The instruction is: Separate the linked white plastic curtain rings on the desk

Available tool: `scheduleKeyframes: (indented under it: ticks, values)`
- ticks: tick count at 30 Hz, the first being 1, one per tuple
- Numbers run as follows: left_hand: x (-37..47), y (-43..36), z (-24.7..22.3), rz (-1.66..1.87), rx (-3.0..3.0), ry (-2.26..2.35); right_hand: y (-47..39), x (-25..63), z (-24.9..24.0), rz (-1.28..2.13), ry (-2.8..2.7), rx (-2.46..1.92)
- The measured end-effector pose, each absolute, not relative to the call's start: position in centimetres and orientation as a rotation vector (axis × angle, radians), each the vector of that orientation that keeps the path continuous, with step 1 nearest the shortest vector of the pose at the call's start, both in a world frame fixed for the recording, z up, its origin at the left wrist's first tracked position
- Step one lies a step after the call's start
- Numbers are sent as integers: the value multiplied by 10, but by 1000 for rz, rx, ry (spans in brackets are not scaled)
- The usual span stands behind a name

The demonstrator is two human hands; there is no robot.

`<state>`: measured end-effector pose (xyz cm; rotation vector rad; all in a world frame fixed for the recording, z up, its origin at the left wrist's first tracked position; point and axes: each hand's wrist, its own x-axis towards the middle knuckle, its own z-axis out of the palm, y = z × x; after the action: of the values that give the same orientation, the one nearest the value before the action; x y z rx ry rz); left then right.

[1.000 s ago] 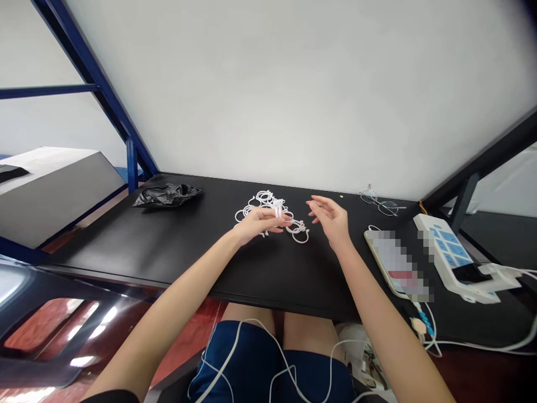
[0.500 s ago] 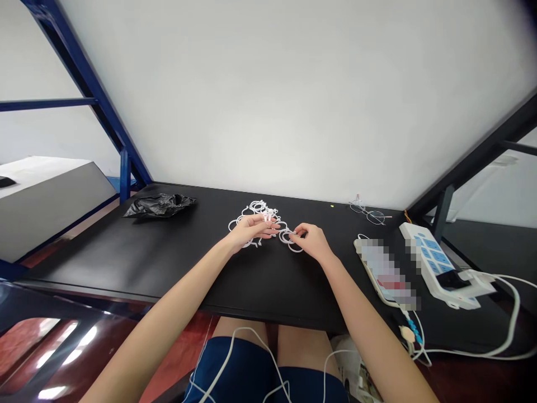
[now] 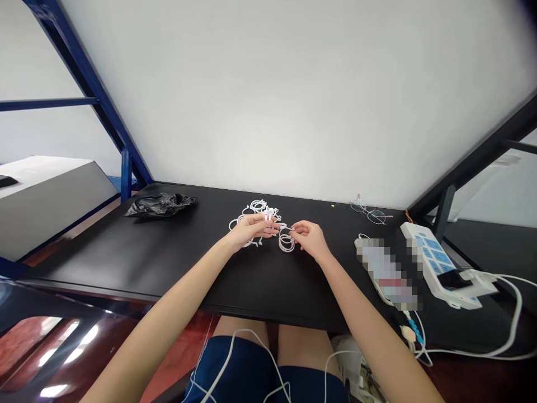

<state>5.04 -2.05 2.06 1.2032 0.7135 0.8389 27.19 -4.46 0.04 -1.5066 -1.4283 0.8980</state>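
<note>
White cords (image 3: 257,206) lie in a loose tangle on the black table (image 3: 184,257), partly behind my left hand. My left hand (image 3: 250,229) pinches white cord ends between thumb and fingers, palm turned up. To its right, my right hand (image 3: 308,238) has its thumb and fingertips closed on a white cord. A small coil of that cord (image 3: 286,243) hangs or rests between the two hands, just left of my right fingertips; whether it touches the table is unclear.
A crumpled black plastic bag (image 3: 161,205) lies at the left. Eyeglasses (image 3: 376,216), a phone (image 3: 384,271) with a cable and a white power strip (image 3: 438,263) are on the right. Blue frame bars (image 3: 96,95) rise at the left; a pale wall (image 3: 260,101) stands behind.
The white loops by my right hand have drawn together into a rounder, tighter coil. My right hand has shifted very slightly; my left hand has barely moved.
</note>
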Motion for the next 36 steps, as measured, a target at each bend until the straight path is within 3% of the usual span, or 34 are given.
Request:
scheduleKeyframes:
  ticks: [23,36]
  values:
    - [49,-23,29,890,1189,760,-52,270,27,1045,-1104,-1176]
    - [57,-37,29,636,1230,750,-54,251,19,1169,-1080,-1118]
